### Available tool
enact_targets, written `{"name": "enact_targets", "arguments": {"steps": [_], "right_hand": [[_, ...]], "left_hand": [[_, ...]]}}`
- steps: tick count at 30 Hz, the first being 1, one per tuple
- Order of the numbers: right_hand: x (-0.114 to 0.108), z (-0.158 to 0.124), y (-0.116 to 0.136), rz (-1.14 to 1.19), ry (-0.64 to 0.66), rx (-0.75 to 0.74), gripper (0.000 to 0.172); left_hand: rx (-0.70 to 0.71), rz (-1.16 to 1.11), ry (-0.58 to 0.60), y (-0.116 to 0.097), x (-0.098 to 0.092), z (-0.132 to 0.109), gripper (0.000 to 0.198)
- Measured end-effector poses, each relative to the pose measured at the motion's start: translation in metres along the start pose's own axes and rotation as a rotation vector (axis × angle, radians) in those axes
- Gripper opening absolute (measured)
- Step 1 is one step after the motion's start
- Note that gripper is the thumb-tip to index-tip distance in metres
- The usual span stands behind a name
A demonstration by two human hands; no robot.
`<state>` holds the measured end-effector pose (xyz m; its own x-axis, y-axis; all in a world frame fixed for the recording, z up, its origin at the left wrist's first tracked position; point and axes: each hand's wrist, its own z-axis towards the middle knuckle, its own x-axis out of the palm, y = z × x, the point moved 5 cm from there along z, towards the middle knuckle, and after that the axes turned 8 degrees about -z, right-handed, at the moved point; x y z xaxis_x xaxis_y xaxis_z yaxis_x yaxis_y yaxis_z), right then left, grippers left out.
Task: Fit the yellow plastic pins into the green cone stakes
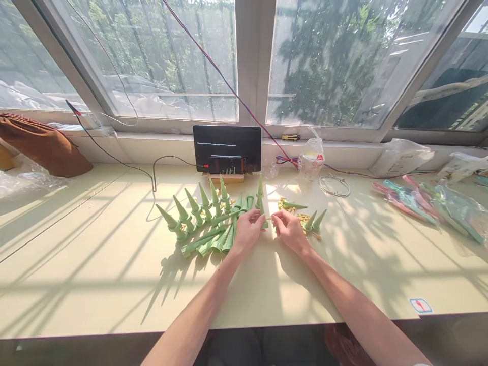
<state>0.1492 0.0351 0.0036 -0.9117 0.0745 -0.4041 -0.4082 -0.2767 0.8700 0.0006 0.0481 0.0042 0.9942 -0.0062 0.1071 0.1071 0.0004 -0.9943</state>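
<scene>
My left hand (248, 230) is closed round a green plastic cone (261, 209) near the middle of the cream table (95, 264). My right hand (290, 230) pinches a small yellow part (269, 218) right beside that cone's lower end. Several more green cones stand in a row (194, 211) to the left, and others lie flat in a pile (213, 240) just under my left wrist. A few green cones (314, 221) and a scatter of small yellow parts (301, 216) lie to the right of my right hand.
A dark tablet (226, 142) with a phone (226, 164) leaning on it stands at the back by the window. A brown bag (43, 145) sits far left, a plastic bag (311, 158) and white cable coil (334, 185) behind, coloured packets (427, 203) far right.
</scene>
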Motion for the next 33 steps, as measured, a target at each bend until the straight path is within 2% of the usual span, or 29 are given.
{"name": "enact_targets", "arguments": {"steps": [8,21,28,31,33], "right_hand": [[-0.0001,-0.0001,-0.0018,-0.036,0.011,0.017,0.031],[0.0001,0.0004,-0.0032,-0.086,-0.033,0.043,0.039],[-0.0002,0.0019,-0.0073,-0.072,-0.063,0.052,0.042],[-0.0009,0.0028,-0.0080,-0.057,-0.074,0.059,0.044],[-0.0013,0.0035,-0.0081,-0.053,-0.079,0.063,0.045]], "left_hand": [[-0.023,-0.029,-0.030,-0.0001,-0.0014,-0.0010,0.032],[-0.019,-0.028,-0.007,-0.0024,-0.0003,-0.0017,0.032],[0.015,-0.011,0.068,-0.0071,0.0045,-0.0037,0.025],[0.017,0.048,0.108,-0.0052,0.0048,-0.0028,0.029],[0.024,0.108,0.088,-0.0032,0.0024,-0.0020,0.036]]}}
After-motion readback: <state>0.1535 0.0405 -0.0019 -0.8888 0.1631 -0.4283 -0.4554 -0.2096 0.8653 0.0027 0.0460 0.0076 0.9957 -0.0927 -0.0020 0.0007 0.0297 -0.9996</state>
